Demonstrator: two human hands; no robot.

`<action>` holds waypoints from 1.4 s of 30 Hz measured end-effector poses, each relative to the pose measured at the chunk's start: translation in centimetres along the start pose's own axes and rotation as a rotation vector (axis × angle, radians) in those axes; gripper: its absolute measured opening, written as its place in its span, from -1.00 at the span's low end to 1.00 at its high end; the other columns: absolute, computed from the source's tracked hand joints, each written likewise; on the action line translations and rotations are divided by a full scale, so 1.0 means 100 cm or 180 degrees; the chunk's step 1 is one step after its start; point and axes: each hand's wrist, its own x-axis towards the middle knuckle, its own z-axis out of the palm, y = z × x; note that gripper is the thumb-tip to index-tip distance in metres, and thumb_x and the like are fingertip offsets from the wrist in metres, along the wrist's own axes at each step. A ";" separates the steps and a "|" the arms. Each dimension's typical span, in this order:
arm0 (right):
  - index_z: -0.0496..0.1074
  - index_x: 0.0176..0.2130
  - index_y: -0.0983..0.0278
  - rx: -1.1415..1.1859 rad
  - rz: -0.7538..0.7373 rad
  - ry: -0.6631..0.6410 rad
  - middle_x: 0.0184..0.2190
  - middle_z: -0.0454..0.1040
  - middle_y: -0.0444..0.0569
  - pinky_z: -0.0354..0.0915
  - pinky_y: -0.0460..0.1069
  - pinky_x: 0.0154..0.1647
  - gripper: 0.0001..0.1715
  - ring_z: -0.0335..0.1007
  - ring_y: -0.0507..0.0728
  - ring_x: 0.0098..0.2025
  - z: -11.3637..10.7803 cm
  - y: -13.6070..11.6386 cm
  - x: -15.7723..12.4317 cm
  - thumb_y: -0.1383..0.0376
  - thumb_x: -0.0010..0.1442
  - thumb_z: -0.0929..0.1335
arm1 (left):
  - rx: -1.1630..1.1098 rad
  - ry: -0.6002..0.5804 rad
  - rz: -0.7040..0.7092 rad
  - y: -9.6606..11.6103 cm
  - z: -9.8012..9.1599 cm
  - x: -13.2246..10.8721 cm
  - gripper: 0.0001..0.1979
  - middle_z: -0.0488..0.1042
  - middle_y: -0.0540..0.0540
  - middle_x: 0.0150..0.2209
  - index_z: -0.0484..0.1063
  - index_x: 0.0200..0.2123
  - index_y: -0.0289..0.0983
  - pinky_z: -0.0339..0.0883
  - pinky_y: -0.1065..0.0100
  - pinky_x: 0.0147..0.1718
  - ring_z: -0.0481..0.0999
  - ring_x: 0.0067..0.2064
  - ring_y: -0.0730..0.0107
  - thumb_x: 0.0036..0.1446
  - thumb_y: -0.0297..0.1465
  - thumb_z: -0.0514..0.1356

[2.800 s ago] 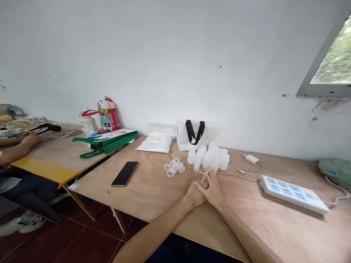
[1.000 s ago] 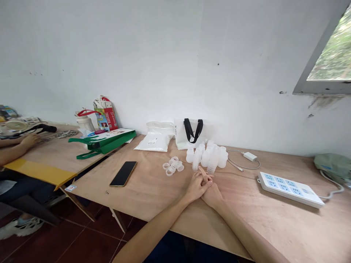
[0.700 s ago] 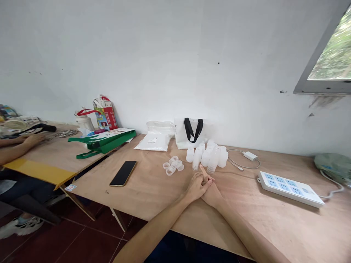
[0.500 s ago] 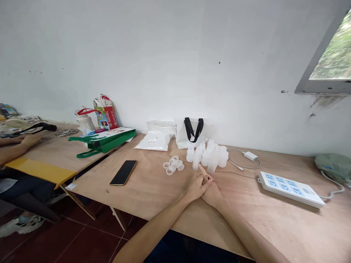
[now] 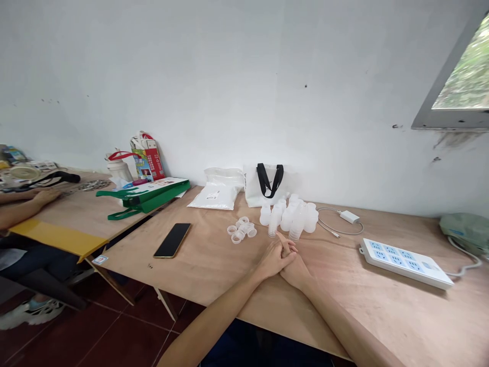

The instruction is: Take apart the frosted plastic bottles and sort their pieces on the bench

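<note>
A long plywood bench (image 5: 385, 311) runs along a white wall, and the person's two bare forearms reach onto it from the near edge, angling inward to meet at the wrists. The left hand (image 5: 272, 260) lies over the right hand (image 5: 295, 271), fingers folded together, so the grips are closed on each other with no object between them. The raised fingertips (image 5: 281, 237) sit just beside a cluster of upright, translucent white plastic bottles (image 5: 292, 218), which stand in front of a white tote bag with black handles (image 5: 265, 184). Left of the bottles lies a small heap of clear plastic rings (image 5: 241, 230). Farther left are a white plastic packet (image 5: 211, 200) and a black smartphone (image 5: 172, 240). To the right are a white power strip (image 5: 405, 263) and a small white charger (image 5: 349, 216). On a neighbouring bench, a co-worker's hand (image 5: 46, 197) rests flat.
</note>
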 end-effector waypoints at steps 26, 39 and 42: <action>0.18 0.31 0.27 -0.0723 -0.0540 -0.0813 -0.11 0.57 0.09 0.40 0.12 -0.02 -0.20 0.49 0.25 -0.09 -0.005 0.003 0.001 0.43 0.08 0.26 | -0.0103 -0.0006 -0.0024 -0.004 0.001 0.002 -0.66 0.61 -0.07 -0.03 0.48 0.02 -0.24 0.27 0.25 0.14 0.53 0.05 0.19 0.18 -0.32 0.24; 0.28 0.27 0.34 -0.0831 -0.0766 -0.0904 0.13 0.45 0.21 0.39 0.17 0.08 -0.21 0.43 0.28 0.10 -0.017 -0.014 0.009 0.52 0.04 0.24 | -0.0193 0.0067 -0.0194 -0.004 0.000 0.003 -0.56 0.62 -0.08 -0.04 0.60 -0.05 -0.23 0.38 0.26 0.04 0.58 0.00 0.19 0.37 -0.11 0.02; 0.17 0.34 0.32 -0.0670 -0.0827 -0.0843 0.23 0.36 0.19 0.34 0.18 0.16 -0.14 0.34 0.26 0.20 -0.020 -0.024 0.009 0.54 0.06 0.23 | -0.0298 0.0148 -0.0259 -0.003 0.000 0.004 -0.48 0.64 -0.09 -0.07 0.61 -0.07 -0.24 0.39 0.25 0.06 0.60 -0.03 0.20 0.39 -0.07 -0.05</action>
